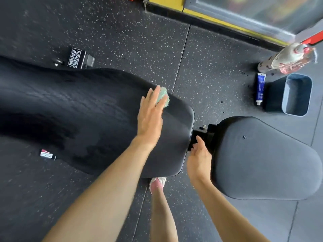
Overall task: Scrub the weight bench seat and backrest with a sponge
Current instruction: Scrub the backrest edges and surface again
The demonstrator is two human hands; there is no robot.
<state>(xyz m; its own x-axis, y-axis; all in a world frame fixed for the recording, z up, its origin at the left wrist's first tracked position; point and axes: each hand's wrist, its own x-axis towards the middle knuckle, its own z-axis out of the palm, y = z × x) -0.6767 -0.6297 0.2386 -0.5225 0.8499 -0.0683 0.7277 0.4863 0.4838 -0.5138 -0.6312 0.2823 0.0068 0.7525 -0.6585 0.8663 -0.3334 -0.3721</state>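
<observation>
Pressing frayed green sponge (163,96) onto backrest (83,109), left hand (150,119) lies flat; right hand (199,158) seemingly loose, empty.

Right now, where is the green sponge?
In the head view, the sponge sits mid-frame, pressed under the left hand on the far edge of the backrest, near the seat.

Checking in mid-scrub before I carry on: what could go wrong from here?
1. The left hand presses the sponge flat rather than gripping it, close to the far edge of the backrest; the sponge might slide off onto the floor.
2. The right hand sits by the metal bracket between backrest and seat; fingers could get pinched if a pad shifts.
</observation>
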